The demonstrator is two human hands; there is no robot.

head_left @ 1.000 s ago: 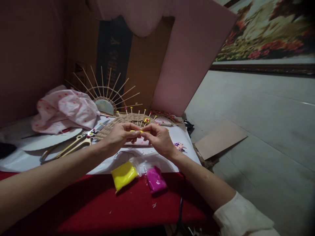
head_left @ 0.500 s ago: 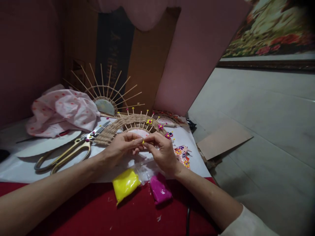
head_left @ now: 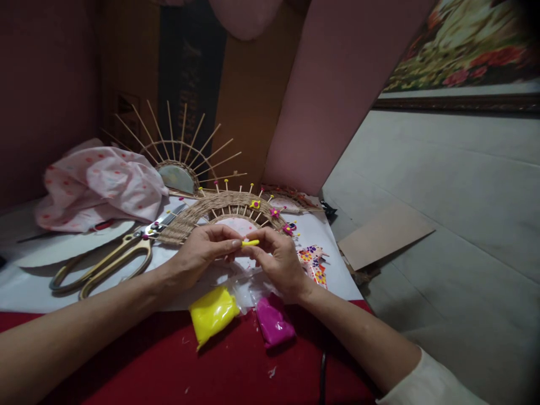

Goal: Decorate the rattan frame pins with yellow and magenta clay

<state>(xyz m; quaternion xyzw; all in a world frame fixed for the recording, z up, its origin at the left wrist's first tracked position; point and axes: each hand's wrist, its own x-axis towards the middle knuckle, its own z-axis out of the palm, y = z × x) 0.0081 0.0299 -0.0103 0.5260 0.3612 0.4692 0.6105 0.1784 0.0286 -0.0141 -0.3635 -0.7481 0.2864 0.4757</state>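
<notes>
Yellow, smooth and slightly shiny, the slim rounded strip of clay-like material (head_left: 251, 243) lay in the air between the two hands, above the white sheet (head_left: 169, 301) and in front of the tan woven arch with slim sticks (head_left: 223, 199). The left hand (head_left: 196, 247) pinched its near end between thumb and fingers; the right hand (head_left: 278, 261) had its fingertips closed in against the other side, with the thumb just below the strip.

It was likely very light, soft and easily dented, a little tacky rather than slippery. A gentle fingertip hold near each end would probably have suited it best, since a hard squeeze at the middle could have flattened or parted it.

The arch looked dry, ridged and fibrous, fairly stiff along its band, while its thin sticks, some tipped with yellow or magenta beads, seemed easier to snap. Small flower-like shapes in yellow and magenta sat on the band. Nearer the person lay a glossy clear packet of yellow material (head_left: 214, 315) and a glossy clear packet of magenta material (head_left: 274, 323), both pillow-like, partly over the matte red covering (head_left: 211, 377). Large scissors with gold-coloured looped handles (head_left: 112, 265) lay hard and rigid beside the loosely crumpled pink dotted cloth (head_left: 109, 185).
</notes>
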